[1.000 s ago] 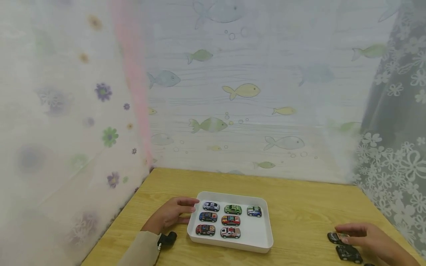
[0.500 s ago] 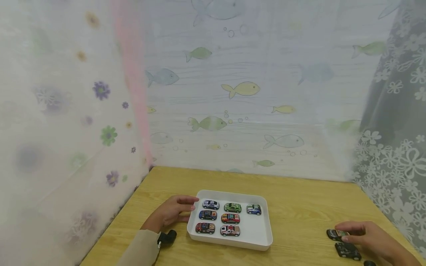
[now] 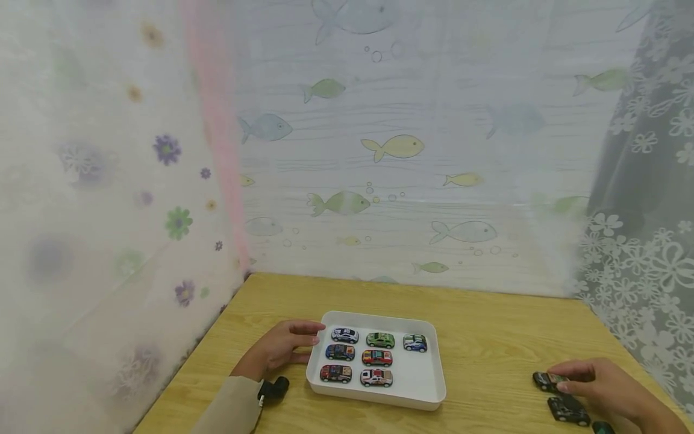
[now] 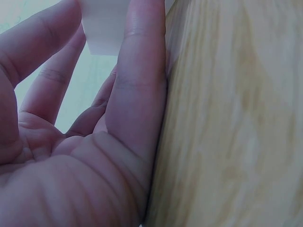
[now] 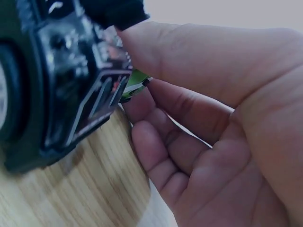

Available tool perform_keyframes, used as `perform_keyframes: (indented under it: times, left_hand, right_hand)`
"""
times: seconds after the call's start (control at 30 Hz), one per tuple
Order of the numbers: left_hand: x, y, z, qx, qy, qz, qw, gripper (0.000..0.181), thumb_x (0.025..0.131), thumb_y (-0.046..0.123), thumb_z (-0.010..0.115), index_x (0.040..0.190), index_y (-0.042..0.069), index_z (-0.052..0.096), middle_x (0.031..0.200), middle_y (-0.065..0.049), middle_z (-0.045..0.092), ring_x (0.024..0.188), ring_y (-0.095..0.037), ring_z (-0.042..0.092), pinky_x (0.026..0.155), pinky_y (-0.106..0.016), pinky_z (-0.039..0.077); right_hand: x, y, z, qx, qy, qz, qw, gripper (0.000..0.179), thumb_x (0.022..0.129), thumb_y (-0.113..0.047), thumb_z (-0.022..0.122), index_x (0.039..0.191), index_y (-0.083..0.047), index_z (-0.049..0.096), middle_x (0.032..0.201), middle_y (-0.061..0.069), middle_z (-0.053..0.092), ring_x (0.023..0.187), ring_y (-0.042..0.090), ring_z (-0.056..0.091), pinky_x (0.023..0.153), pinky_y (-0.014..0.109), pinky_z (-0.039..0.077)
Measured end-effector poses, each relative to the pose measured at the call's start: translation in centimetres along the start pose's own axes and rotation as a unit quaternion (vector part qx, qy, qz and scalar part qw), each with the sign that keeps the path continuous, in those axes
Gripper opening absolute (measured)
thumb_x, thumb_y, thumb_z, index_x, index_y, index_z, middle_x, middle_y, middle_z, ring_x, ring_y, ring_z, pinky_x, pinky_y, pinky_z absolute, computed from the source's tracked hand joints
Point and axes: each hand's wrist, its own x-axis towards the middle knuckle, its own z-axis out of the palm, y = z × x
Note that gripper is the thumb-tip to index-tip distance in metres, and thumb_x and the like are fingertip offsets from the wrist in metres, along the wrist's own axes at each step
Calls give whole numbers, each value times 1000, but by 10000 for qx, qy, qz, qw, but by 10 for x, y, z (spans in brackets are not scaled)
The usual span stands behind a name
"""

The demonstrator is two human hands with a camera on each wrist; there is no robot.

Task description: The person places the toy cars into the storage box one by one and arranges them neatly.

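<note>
My left hand [image 3: 282, 348] rests beside the white tray [image 3: 417, 395], its extended fingers touching the left wall. In the left wrist view, the fingers [image 4: 142, 75] reach the tray's outer side [image 4: 104, 28] low over the wood. Far to the right, my right hand [image 3: 607, 389] pinches a small dark toy car [image 3: 543, 381] between thumb and fingers. The right wrist view shows a bit of green on that car [image 5: 136, 80] between the thumb and fingers. Another black toy car [image 3: 568, 411] lies just in front of it and looms large in the right wrist view.
Several colourful toy cars stand in the tray, among them a green car [image 3: 380, 340], a red one [image 3: 376, 358] and a blue-white one [image 3: 414, 343]. Part of another dark object [image 3: 603, 427] shows at the bottom edge. Patterned curtains [image 3: 401, 211] border the wooden table [image 3: 488, 337].
</note>
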Motion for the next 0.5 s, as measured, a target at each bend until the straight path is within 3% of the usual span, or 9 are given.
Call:
perform_keyframes:
  times: [0.13, 0.27, 0.3, 0.37, 0.5]
  left_hand:
    - [1, 0, 0, -15, 1, 6, 10000, 50, 97, 17, 74, 143, 3, 61, 146, -16, 58, 120, -23, 65, 93, -46, 61]
    - [1, 0, 0, -11, 4, 10, 10000, 50, 97, 16, 73, 143, 2, 60, 146, -16, 58, 120, -23, 65, 93, -46, 61]
    - [1, 0, 0, -15, -1, 10, 10000, 50, 98, 16, 73, 143, 2, 60, 146, -16, 58, 120, -23, 66, 93, -46, 61]
    - [1, -1, 0, -21, 4, 13, 10000, 49, 98, 15, 73, 144, 2, 59, 146, -16, 58, 120, -23, 65, 93, -46, 62]
    - [1, -1, 0, -29, 0, 5, 10000, 50, 98, 15, 73, 144, 2, 59, 146, -16, 58, 120, -23, 65, 93, -46, 62]
  right_hand:
    - [0, -1, 0, -132, 184, 80, 9997, 46, 102, -23, 66, 134, 11, 63, 130, 33, 65, 94, -20, 58, 79, 31, 62]
    - [2, 0, 0, -219, 301, 29, 9993, 47, 103, -24, 65, 134, 11, 62, 130, 32, 66, 94, -15, 62, 77, 26, 61]
    - [2, 0, -1, -228, 317, -30, 9992, 47, 103, -23, 65, 134, 12, 62, 128, 24, 70, 95, -13, 64, 77, 26, 61]
    - [2, -1, -1, -340, 386, -106, 9986, 46, 104, -23, 63, 135, 12, 61, 127, 21, 71, 95, -10, 65, 76, 25, 61]
    - [3, -6, -1, -579, 619, -316, 9959, 43, 104, -23, 63, 133, 9, 64, 120, -15, 72, 97, -13, 63, 76, 24, 60]
